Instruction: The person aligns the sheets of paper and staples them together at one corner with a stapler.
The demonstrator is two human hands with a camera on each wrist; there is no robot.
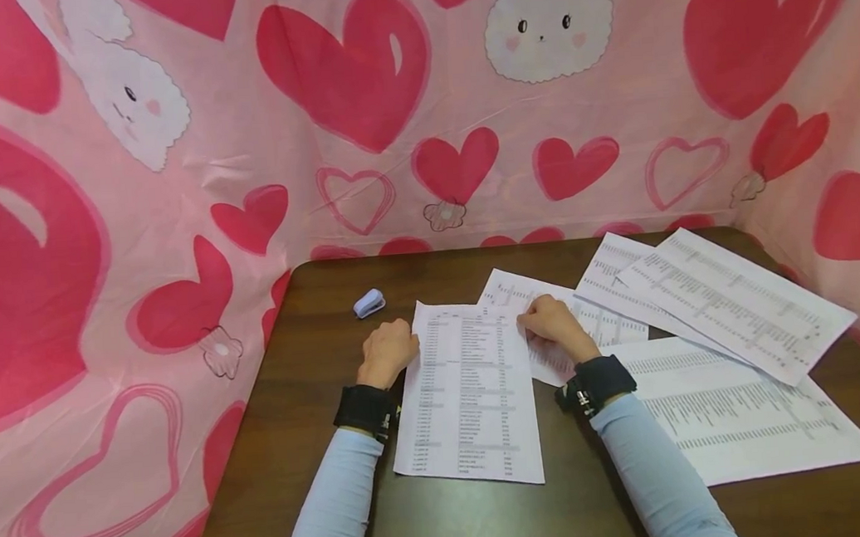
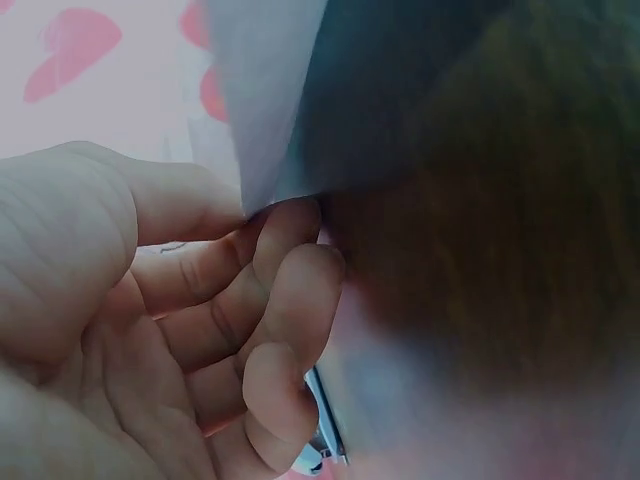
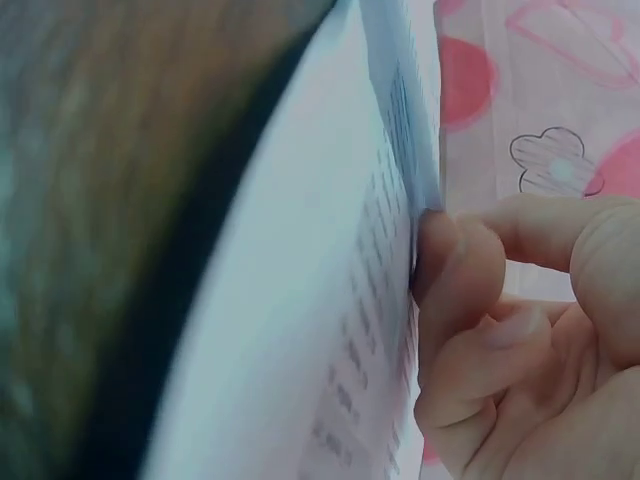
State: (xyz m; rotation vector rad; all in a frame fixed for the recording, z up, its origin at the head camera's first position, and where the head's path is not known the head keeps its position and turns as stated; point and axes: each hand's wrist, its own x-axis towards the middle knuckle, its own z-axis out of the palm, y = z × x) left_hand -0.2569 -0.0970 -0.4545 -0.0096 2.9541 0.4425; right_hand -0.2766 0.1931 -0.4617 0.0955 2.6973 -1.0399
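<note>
A printed page [image 1: 458, 408] held between two hands

I had the printed page over the counter [image 1: 307, 327], its text columns running up and down. I could not tell whether it was one leaf or several. My left hand [image 1: 387, 353] pinched its left edge, the thumb meeting the curled fingers [image 2: 298, 290]. My right hand [image 1: 556, 324] gripped its right edge the same way, thumb against index finger, near the upper part of the page.

Just behind the printed page and showing to its right, a second sheet [image 1: 609, 322] lay flat, partly covered by it. Beyond the page's upper left corner sat a small pale stapler [image 1: 368, 303], near my left hand but apart from it. Well to the right of the page I saw more paper, overlapping: a wide sheet [image 1: 749, 433], an angled sheet [image 1: 610, 277] and a top sheet [image 1: 747, 304] covering parts of both.

On the near side of the page, black wristbands [image 1: 365, 410] and light blue sleeves [image 1: 334, 500] flanked it. Past the counter's far edge, behind everything, hung a pink cloth [image 1: 254, 114] with red hearts and white rabbits.
</note>
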